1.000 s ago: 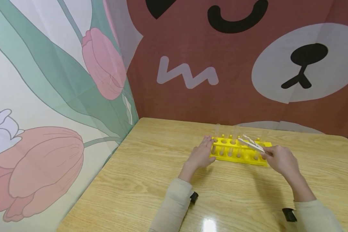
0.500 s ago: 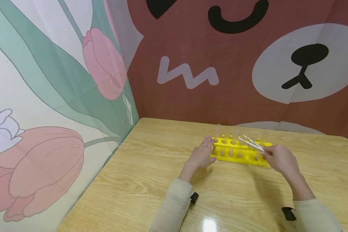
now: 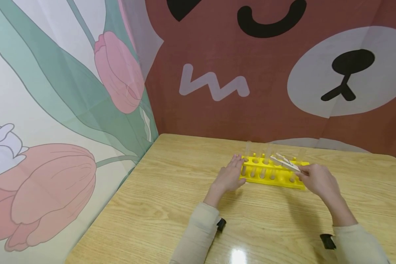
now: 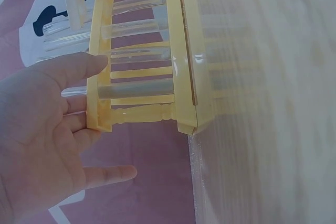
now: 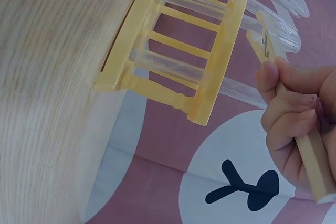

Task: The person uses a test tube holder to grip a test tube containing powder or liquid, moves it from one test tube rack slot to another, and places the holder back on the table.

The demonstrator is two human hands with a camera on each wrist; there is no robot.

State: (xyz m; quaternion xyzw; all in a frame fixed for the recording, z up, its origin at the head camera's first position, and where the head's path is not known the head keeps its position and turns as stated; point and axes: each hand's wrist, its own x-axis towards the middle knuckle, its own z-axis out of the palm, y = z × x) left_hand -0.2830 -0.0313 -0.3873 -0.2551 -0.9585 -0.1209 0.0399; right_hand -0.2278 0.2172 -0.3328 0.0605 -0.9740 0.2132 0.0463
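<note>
A yellow test tube rack (image 3: 267,182) stands on the table with several clear test tubes (image 5: 168,65) upright in it. My left hand (image 3: 229,178) holds the rack's left end. In the left wrist view its thumb (image 4: 97,65) lies on the near side of the top rail, with fingers behind the rail and the little finger sticking out free. My right hand (image 3: 320,181) grips a wooden test tube clamp (image 5: 312,166) over the rack's right half. The clamp's spring end (image 5: 268,40) is at the tops of the tubes and overlaps one in the right wrist view.
The wooden table (image 3: 158,205) meets a brown bear-print cloth (image 3: 267,110) just behind the rack. A tulip-print cloth (image 3: 69,110) hangs along the left edge. Black wrist straps (image 3: 328,242) show at both sleeves.
</note>
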